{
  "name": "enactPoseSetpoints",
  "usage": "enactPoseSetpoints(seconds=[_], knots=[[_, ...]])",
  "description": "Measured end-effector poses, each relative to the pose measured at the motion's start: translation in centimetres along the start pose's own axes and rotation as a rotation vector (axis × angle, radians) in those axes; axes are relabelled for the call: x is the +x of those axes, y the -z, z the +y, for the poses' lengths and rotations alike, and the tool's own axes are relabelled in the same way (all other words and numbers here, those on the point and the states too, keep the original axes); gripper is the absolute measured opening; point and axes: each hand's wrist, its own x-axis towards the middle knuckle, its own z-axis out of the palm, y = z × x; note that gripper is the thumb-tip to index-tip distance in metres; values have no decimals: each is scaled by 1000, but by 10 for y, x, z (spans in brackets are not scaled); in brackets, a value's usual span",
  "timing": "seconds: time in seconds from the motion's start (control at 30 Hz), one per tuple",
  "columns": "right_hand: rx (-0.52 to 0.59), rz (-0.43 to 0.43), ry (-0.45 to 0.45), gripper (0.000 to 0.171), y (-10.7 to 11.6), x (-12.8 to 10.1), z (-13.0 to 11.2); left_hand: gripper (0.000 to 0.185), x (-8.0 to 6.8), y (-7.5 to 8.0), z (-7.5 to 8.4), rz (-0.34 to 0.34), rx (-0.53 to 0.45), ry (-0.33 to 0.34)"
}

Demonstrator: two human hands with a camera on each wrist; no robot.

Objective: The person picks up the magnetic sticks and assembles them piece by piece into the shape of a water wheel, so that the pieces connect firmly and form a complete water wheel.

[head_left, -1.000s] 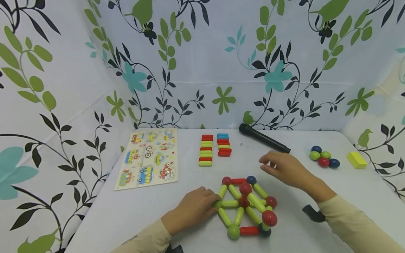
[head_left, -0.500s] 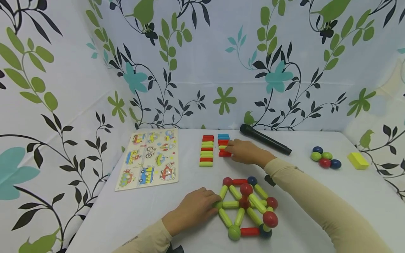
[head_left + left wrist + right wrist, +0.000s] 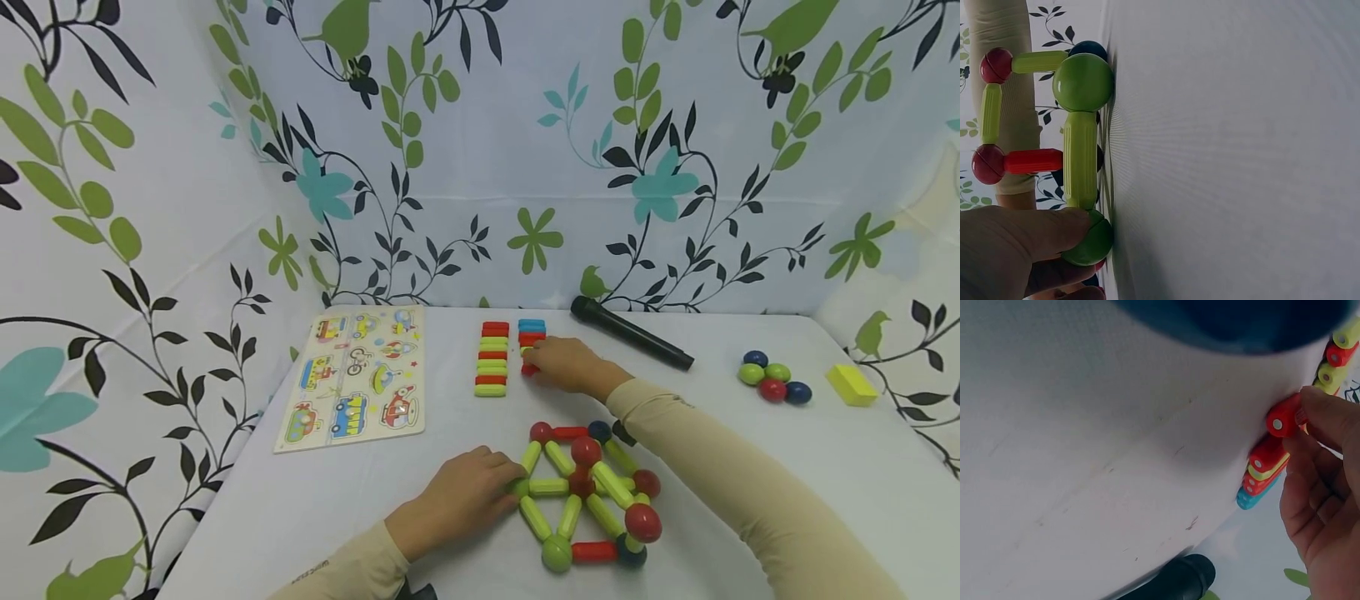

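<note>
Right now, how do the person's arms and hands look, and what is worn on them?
The left sleeve and right sleeve are long, beige and fairly close-fitting. Small dark lettering, hard to read, marks the left one. A black piece shows by each sleeve's end. The left hand and right hand wear no gloves.

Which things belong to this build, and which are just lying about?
The job:
frame, gripped by left hand
red stick, pinched by right hand
other sticks, loose balls (likely spares)

Lying about, apparently:
picture board
microphone
yellow block
</note>
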Motion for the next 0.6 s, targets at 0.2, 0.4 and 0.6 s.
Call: enactPoseSetpoints(seconds=[0.2,0.4,0.6], knots=[[72,-19,-41,31,-4,0,-3,32,0,-2,0,0,-1,-7],[277,26,-28,43,7,-24,4,32,0,-2,-1,2,-5,-11],[595,37,-20,27,29,-75,19,32,-1,0,-1,3,-10,-8]])
